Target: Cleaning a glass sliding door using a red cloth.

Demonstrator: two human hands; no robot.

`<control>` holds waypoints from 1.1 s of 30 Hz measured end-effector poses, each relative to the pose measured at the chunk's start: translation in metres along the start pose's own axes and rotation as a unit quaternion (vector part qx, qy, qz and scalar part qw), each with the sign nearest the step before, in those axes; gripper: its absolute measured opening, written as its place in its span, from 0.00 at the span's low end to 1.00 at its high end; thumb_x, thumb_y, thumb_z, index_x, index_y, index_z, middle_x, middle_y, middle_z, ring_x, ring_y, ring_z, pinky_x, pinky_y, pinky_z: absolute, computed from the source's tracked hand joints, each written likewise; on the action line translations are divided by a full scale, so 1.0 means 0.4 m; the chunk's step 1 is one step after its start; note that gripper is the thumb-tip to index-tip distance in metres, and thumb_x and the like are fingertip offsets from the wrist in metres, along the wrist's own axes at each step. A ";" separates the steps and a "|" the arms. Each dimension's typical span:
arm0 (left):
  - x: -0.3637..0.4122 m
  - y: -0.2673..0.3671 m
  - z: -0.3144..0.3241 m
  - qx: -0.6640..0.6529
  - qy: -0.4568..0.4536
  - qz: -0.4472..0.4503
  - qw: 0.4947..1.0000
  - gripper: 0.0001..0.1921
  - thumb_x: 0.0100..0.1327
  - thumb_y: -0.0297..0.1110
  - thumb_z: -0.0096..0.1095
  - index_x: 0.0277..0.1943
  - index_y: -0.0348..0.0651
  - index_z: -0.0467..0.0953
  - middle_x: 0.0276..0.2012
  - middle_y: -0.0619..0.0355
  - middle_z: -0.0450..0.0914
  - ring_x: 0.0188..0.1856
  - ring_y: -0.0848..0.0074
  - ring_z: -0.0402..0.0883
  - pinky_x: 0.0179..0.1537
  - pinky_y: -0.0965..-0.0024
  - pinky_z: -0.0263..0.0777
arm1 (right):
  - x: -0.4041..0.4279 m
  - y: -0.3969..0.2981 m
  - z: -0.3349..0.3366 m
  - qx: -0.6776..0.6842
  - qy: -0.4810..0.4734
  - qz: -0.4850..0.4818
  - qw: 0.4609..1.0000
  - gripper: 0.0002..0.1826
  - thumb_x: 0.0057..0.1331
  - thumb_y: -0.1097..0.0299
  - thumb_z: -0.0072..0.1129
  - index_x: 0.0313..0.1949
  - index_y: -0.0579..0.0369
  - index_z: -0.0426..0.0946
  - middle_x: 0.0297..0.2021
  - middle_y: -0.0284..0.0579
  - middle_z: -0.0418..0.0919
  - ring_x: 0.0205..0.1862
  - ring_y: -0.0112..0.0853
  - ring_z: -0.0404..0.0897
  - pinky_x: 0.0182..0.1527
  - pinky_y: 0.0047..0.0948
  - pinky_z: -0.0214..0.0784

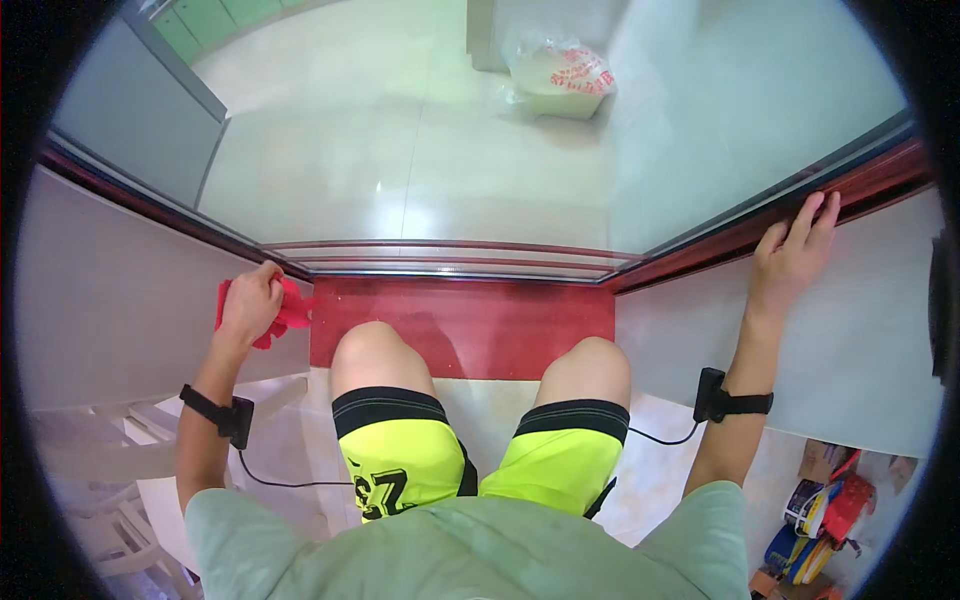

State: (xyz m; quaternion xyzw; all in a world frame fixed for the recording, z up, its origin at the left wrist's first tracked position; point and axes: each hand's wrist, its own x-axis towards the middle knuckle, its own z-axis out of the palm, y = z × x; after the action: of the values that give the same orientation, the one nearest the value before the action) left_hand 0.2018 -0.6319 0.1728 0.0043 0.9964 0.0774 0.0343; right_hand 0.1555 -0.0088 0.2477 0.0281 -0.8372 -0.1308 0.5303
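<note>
My left hand (253, 306) is closed around a bunched red cloth (294, 304), beside the lower left end of the glass door. My right hand (796, 244) rests with fingers apart against the dark red wooden frame (881, 180) on the right. Between the two sides of the frame stands a glass door (450, 180), its lower rail (454, 262) just past my knees. A red threshold slab (480, 322) lies on the floor under the door, in front of my bent knees.
Behind the glass, a plastic bag with red print (577, 71) covers a pale bin or box on the tiled floor (337, 157). White chairs (135, 525) stand at lower left. Several colourful packages (817, 517) are at lower right. Grey-white walls (135, 300) flank the doorway.
</note>
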 end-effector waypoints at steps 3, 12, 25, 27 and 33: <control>-0.010 0.098 -0.099 -0.121 0.002 -0.064 0.991 0.11 0.61 0.31 0.49 0.39 0.34 0.76 0.31 0.40 0.80 0.37 0.52 0.81 0.42 0.58 0.73 | -0.015 0.001 0.004 0.034 -0.028 0.019 0.999 0.32 0.60 0.77 0.50 0.65 0.59 0.58 0.66 0.60 0.57 0.66 0.53 0.60 0.65 0.46 0.56; 0.031 0.289 0.094 -0.735 -0.086 -0.206 0.640 0.11 0.59 0.24 0.52 0.45 0.37 0.71 0.38 0.56 0.77 0.40 0.70 0.79 0.45 0.68 0.75 | -0.030 0.033 0.013 0.066 -0.038 0.045 0.996 0.36 0.59 0.78 0.48 0.68 0.62 0.50 0.68 0.64 0.50 0.69 0.54 0.53 0.69 0.48 0.51; 0.158 0.875 0.300 -0.844 -0.058 -0.195 0.497 0.06 0.60 0.19 0.53 0.40 0.34 0.74 0.35 0.49 0.81 0.37 0.62 0.82 0.39 0.61 0.79 | -0.032 0.016 -0.003 0.127 -0.043 0.071 0.988 0.38 0.54 0.81 0.45 0.67 0.63 0.51 0.68 0.65 0.50 0.69 0.60 0.51 0.66 0.53 0.52; 0.130 1.004 0.214 -0.853 -0.107 -0.189 0.475 0.06 0.61 0.20 0.53 0.42 0.34 0.74 0.37 0.49 0.81 0.38 0.62 0.82 0.41 0.59 0.78 | -0.045 0.036 -0.018 0.122 -0.072 0.083 0.986 0.38 0.54 0.80 0.45 0.67 0.62 0.53 0.68 0.62 0.51 0.69 0.59 0.52 0.66 0.52 0.52; 0.102 1.208 -0.069 -0.900 -0.083 -0.035 0.427 0.09 0.58 0.23 0.63 0.42 0.40 0.75 0.32 0.58 0.80 0.32 0.76 0.81 0.32 0.75 0.74 | -0.045 0.074 -0.042 0.136 -0.092 0.080 0.983 0.35 0.54 0.82 0.48 0.65 0.58 0.60 0.68 0.55 0.53 0.69 0.52 0.55 0.67 0.48 0.52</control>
State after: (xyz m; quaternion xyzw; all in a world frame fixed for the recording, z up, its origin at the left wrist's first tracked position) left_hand 0.1606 -0.1582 0.2717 -0.0574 0.3531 0.9280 0.1040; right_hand 0.1811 0.0200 0.2459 0.0207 -0.8921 0.0255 0.4507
